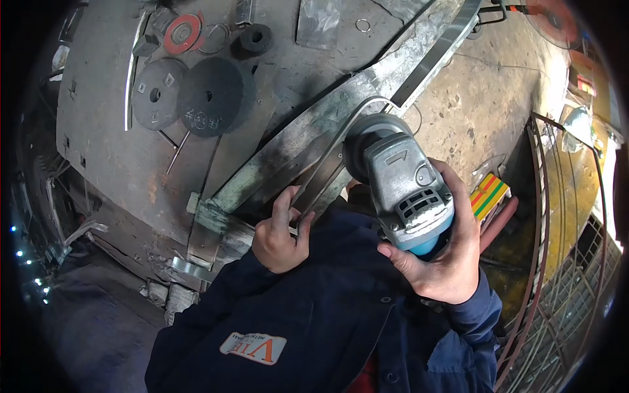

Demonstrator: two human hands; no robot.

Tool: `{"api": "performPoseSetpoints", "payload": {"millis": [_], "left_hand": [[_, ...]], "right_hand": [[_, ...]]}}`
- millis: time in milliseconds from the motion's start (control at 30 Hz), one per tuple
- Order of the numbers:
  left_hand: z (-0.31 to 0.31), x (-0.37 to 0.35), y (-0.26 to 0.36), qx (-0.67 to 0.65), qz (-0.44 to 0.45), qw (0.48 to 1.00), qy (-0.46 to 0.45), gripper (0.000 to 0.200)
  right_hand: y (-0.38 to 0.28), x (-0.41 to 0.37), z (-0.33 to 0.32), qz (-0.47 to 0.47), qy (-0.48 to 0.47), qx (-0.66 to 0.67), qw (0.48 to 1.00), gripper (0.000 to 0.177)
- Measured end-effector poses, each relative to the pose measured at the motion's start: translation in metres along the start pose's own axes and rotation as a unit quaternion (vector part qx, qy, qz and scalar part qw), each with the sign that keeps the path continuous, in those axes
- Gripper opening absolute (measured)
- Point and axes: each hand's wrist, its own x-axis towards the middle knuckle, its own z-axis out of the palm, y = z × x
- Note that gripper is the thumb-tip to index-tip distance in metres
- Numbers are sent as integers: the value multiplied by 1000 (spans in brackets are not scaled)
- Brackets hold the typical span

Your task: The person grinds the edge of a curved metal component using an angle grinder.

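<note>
My right hand is wrapped round the body of an angle grinder, which has a grey metal head and a blue housing. Its round disc faces left, against or just beside a curved metal strip; contact cannot be made out. The near end of that strip is pinched between the fingers of my left hand. Under the strip runs a long metal beam, slanting from lower left to upper right. Part of the strip is hidden behind the grinder.
Two large dark abrasive wheels lie left on the metal worktop. Near them are a red disc and a small black wheel. A striped box sits right of the grinder, near a metal rail frame.
</note>
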Motion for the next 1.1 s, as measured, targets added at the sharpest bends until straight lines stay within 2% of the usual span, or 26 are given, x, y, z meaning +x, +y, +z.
{"api": "performPoseSetpoints", "payload": {"millis": [400, 500, 633, 800, 1000, 1100], "left_hand": [[0, 0, 5, -6, -36, 999, -1, 57], [0, 0, 5, -6, -30, 1000, 1, 58], [-2, -1, 5, 1, -52, 999, -14, 59], [-2, 1, 3, 7, -8, 1000, -3, 62], [0, -2, 4, -2, -24, 1000, -2, 66], [2, -2, 2, -3, -15, 1000, 10, 68]], "right_hand": [[8, 3, 7, 2, 23, 30, 999, 90], [8, 1, 7, 69, -4, 106, 992, 102], [6, 3, 8, 60, 3, 99, 993, 102], [2, 4, 10, 70, 11, 68, 995, 100], [0, 2, 8, 98, 12, 57, 993, 95], [1, 1, 4, 82, -10, -5, 997, 94]]}}
